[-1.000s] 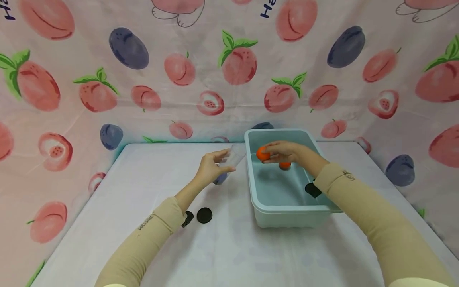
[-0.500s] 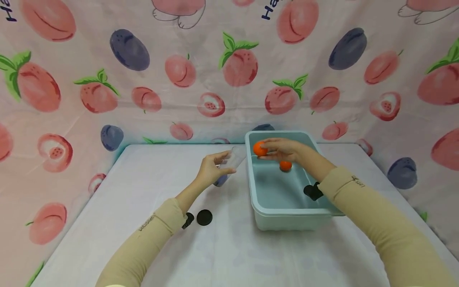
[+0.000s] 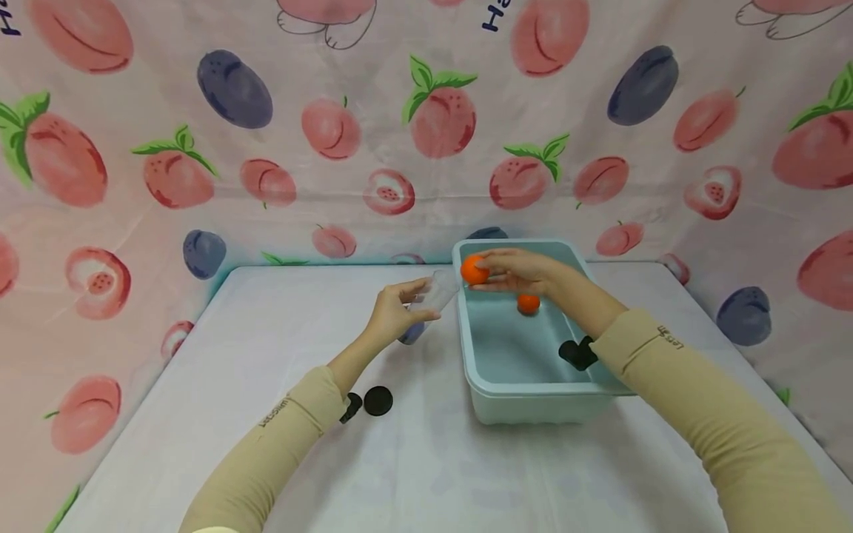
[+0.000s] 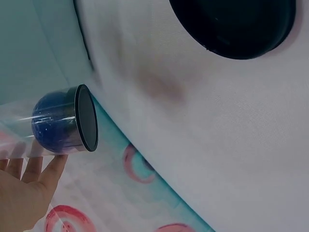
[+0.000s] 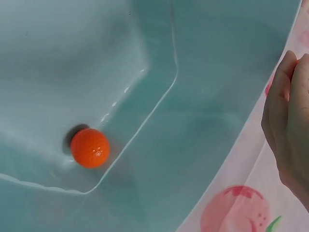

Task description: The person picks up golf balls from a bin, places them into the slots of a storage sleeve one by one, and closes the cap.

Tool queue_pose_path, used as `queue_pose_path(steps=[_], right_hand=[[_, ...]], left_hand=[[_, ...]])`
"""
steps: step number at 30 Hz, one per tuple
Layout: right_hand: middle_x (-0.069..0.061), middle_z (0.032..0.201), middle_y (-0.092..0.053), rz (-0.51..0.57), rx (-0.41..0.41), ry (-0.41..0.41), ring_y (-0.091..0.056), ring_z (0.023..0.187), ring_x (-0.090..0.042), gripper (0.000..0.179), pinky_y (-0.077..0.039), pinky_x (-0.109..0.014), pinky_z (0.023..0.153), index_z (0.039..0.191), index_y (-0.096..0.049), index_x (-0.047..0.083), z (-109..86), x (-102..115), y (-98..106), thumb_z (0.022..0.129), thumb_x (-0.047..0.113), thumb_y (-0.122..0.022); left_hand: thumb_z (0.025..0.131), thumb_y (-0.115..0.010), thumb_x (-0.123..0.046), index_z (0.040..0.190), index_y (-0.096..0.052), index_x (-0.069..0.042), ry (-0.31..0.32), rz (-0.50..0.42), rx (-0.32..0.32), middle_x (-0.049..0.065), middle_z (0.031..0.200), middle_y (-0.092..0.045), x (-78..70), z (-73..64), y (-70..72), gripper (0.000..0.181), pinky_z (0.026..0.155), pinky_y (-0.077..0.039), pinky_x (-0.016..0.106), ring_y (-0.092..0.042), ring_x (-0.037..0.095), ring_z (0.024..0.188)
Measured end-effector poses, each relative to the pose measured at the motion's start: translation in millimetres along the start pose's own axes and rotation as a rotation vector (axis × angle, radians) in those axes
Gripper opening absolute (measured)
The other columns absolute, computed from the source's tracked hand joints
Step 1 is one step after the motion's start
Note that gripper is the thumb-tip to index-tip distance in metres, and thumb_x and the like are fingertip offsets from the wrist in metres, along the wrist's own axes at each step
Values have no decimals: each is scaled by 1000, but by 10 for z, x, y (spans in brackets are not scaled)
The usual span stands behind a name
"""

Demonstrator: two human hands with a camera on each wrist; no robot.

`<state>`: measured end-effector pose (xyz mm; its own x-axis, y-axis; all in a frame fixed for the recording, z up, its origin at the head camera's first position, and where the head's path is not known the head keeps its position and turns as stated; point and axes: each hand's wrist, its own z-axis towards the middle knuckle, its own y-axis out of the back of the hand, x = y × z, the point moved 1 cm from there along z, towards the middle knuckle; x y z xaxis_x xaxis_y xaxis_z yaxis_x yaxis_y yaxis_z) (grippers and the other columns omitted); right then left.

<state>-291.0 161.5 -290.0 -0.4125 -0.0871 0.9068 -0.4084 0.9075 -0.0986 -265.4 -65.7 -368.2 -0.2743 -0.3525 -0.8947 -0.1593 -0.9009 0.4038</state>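
Observation:
My left hand (image 3: pixel 395 312) grips a clear plastic tube (image 3: pixel 436 291), tilted with its upper end toward the bin. Inside its lower end, by a black base, sits a dark blue ball (image 4: pixel 50 122). Over the left rim of the light blue bin (image 3: pixel 469 348), my right hand (image 3: pixel 520 271) holds an orange ball (image 3: pixel 474 269) at its fingertips, close to the tube's upper end. A second orange ball (image 5: pixel 90 148) lies in a corner on the bin's floor. In the right wrist view the held ball is almost wholly hidden by the fingers.
A round black lid (image 3: pixel 378 400) lies on the white table (image 3: pixel 426 474) left of the bin. The wrist cameras (image 3: pixel 352 407) are strapped at the cuffs. A fruit-print cloth (image 3: pixel 393 111) hangs behind the table.
My right hand has moved left and slightly up with the orange ball, from inside the bin to its left rim. The left hand and tube have hardly moved.

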Motion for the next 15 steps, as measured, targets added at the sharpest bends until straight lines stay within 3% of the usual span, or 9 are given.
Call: queue_pose_path(steps=[9, 15], right_hand=[[-11, 128, -45, -59, -3, -12, -53, 103, -23, 50, -54, -29, 88, 146, -30, 2, 9, 13, -116, 99, 9, -45], [-15, 140, -37, -64, 4, -32, -51, 109, -26, 48, -46, -33, 98, 147, -29, 5, 6, 56, -178, 101, 14, -40]], left_hand=[[75, -80, -14, 132, -56, -12, 32, 26, 9, 10, 128, -61, 12, -13, 4, 62, 96, -50, 43, -58, 29, 118], [74, -80, -12, 131, -56, -9, 2, 21, -1, 13, 127, -62, 22, 11, 11, 62, 96, -49, 46, -59, 31, 116]])
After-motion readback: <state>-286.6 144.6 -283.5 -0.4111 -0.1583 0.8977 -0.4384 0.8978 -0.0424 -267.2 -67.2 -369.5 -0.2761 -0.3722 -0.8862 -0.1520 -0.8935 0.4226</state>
